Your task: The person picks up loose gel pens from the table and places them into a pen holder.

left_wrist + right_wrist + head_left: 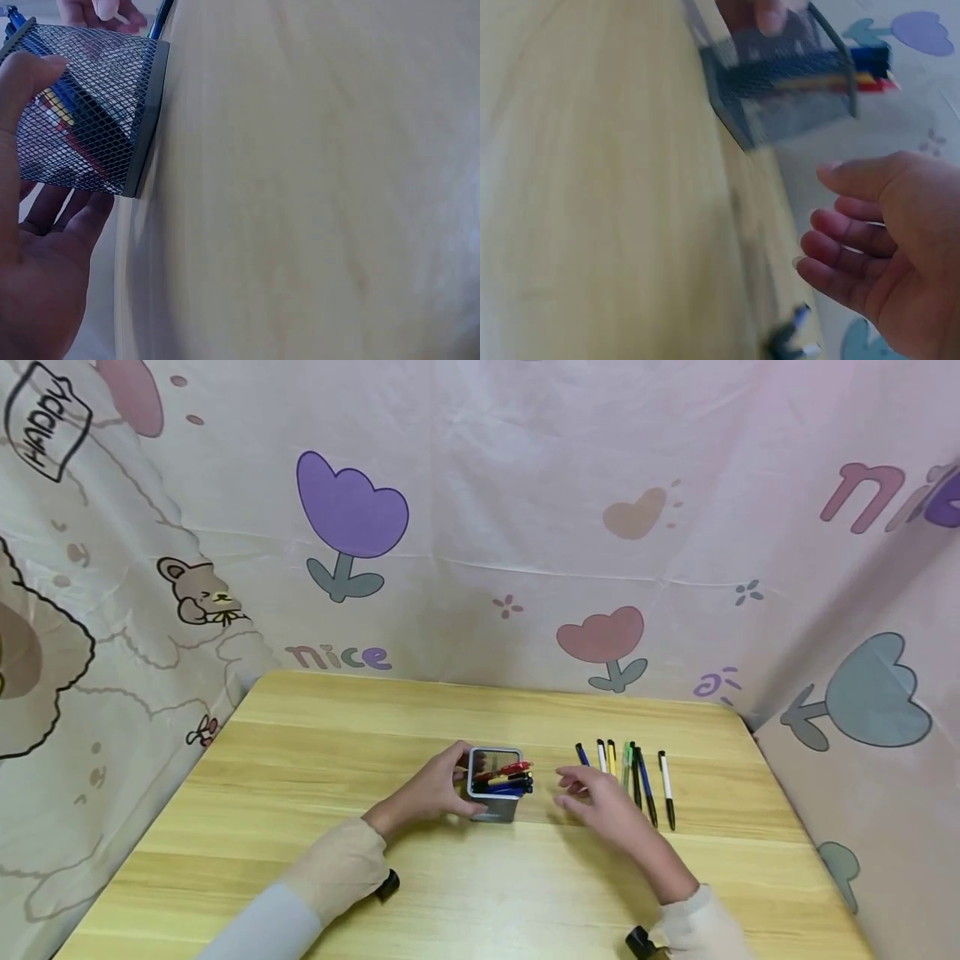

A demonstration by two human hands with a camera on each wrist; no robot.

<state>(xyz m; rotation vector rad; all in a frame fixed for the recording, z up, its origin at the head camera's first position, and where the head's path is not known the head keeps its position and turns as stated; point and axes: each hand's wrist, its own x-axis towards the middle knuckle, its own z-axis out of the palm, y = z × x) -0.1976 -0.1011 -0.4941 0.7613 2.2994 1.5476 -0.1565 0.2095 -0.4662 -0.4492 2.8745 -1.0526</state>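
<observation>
A dark metal-mesh pen holder [495, 812] stands near the middle of the table with several pens [516, 769] in it, red, yellow, black and blue. My left hand [433, 783] grips its left side, thumb at the near wall; in the left wrist view the thumb and fingers lie along the mesh [105, 112]. To the right of the holder, my right hand [609, 808] hovers apart from it, fingers loosely bent, with nothing between them in the right wrist view. Just beyond and beside that hand lie several loose pens, among them a white one [667, 789] and a blue one [647, 787].
The light wooden table [300, 735] reaches back to a patterned cloth [480, 527] that hangs behind it and at both sides. A green pen [627, 766] and a yellow pen [612, 758] lie partly behind my right hand.
</observation>
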